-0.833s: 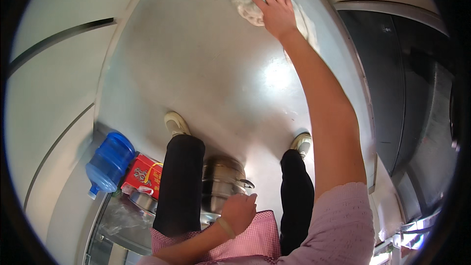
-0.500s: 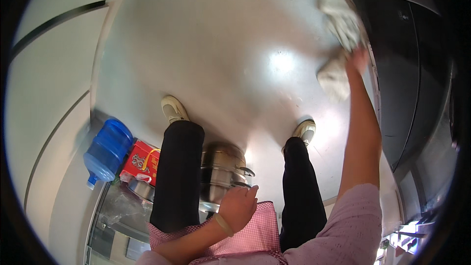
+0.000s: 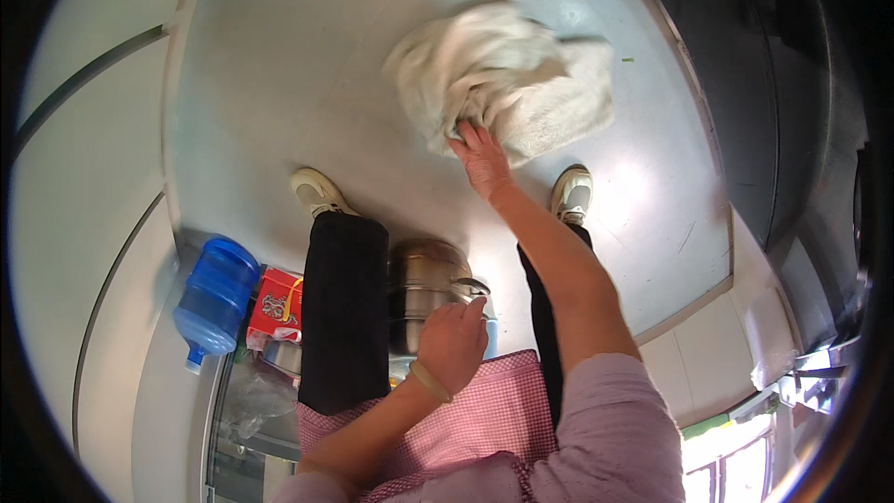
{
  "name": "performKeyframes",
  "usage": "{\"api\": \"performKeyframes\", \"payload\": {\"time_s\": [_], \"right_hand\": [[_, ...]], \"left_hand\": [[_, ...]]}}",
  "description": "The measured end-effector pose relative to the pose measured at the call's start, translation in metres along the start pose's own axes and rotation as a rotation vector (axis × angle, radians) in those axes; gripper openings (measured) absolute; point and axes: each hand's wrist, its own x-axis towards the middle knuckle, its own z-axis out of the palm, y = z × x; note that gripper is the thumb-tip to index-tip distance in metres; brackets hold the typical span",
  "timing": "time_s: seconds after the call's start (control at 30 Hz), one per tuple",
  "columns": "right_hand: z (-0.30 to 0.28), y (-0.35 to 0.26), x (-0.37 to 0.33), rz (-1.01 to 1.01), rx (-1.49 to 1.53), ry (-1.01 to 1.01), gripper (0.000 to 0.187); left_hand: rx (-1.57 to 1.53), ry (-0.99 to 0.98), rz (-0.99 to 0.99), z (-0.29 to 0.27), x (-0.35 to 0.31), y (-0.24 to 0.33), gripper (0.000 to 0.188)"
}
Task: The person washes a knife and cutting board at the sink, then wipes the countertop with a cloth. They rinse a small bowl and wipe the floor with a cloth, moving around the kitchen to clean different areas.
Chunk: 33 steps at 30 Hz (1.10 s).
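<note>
A crumpled off-white cloth [image 3: 535, 84] lies spread in folds on the pale grey floor [image 3: 289, 65], ahead of my feet. My right hand [image 3: 482, 160] grips its near edge, with the fingertips sunk in the folds. Part of the cloth is blurred. My left hand [image 3: 453, 343] is held in a loose fist over my lap, above the pink checked apron [image 3: 494, 410]. No object shows in it, though its palm is hidden. Just beyond it stands a stacked stainless steel pot [image 3: 424, 289] with side handles, partly covered by my left leg.
A blue water jug [image 3: 216, 293] lies on its side at the left, beside a red box [image 3: 277, 303]. Pale cabinet fronts [image 3: 88, 140] line the left side. Along the right runs a dark glossy appliance front [image 3: 736, 84]. My shoes [image 3: 317, 188] stand apart on the floor.
My right hand has swept the cloth from the far right toward the middle of the floor, where it now bunches up. My left hand has risen slightly, staying near the pot.
</note>
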Motion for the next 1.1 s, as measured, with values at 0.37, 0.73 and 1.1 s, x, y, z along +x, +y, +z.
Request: {"api": "performKeyframes", "payload": {"time_s": [0.37, 0.73, 1.1], "right_hand": [[-0.107, 0.157, -0.088, 0.949, -0.355, -0.09, 0.028], [-0.014, -0.059, -0.092, 0.484, 0.311, -0.247, 0.032], [0.03, 0.067, -0.175, 0.429, -0.506, -0.015, 0.033]], "left_hand": [[0.084, 0.067, -0.021, 0.003, -0.016, 0.005, 0.022], [-0.021, 0.334, 0.094, 0.001, -0.028, -0.035, 0.005], [-0.134, 0.185, 0.157, 0.052, -0.052, -0.01, 0.009]]}}
